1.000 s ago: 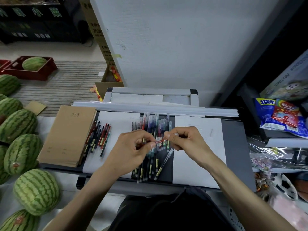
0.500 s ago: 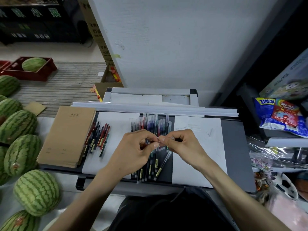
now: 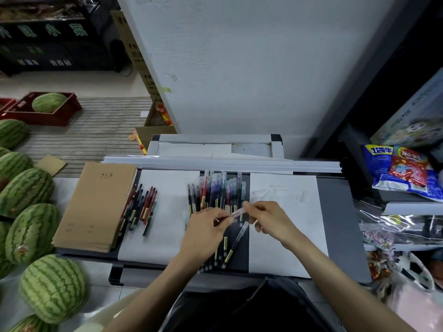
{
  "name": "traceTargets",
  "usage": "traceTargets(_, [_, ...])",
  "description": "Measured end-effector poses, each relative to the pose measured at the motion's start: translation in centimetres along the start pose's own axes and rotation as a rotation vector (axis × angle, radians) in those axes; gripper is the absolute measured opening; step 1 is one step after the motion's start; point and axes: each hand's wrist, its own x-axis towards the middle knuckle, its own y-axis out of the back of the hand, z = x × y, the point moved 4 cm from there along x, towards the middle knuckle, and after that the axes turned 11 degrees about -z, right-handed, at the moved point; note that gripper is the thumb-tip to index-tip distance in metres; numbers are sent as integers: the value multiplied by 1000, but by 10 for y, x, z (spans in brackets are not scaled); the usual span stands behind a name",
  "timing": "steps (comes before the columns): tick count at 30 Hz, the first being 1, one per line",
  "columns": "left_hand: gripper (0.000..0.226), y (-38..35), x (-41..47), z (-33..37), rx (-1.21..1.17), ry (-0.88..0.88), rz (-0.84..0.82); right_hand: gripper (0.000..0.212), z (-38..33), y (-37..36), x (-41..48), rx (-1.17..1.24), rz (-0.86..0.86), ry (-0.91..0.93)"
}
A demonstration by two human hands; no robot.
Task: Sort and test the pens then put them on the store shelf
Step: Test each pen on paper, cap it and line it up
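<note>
Centrally, one slim pen [image 3: 237, 213] with a clear plastic cap is pinched between two hands, the left hand [image 3: 206, 226] and the right hand [image 3: 268, 219] being closed on its opposite ends. It is held just above one row [image 3: 215, 195] of thin capped pens laid on a dark strip of the grey surface [image 3: 335, 224]. Two white sheets [image 3: 275, 185] flank that row. A second, smaller group [image 3: 141, 207] lies beside one stack of brown notebooks [image 3: 96, 204].
</note>
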Motion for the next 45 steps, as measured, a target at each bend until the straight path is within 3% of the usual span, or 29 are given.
traceTargets(4, [36,-5,19,-16,23,196,97,28,40,41,-3,-564,409,-99])
traceTargets(8, [42,-10,46,-13,185,329,136,42,66,69,-4,-797,551,-154])
traceTargets(17, [38,-14,93,2,527,277,-3,35,70,74,6,-784,481,-164])
traceTargets(26, [45,-8,89,-11,454,259,13,44,61,56,10,-747,375,-72])
traceTargets(32, [34,22,55,-42,469,211,50,42,56,50,15,-762,360,-78])
traceTargets(38, [18,82,26,-114,423,341,251,27,57,52,20,-744,397,-81])
traceTargets(43, [14,92,15,-155,444,434,232,28,57,51,19,-651,405,-98])
traceTargets(45, [19,89,13,-163,422,420,233,33,58,49,16,-504,393,-73])
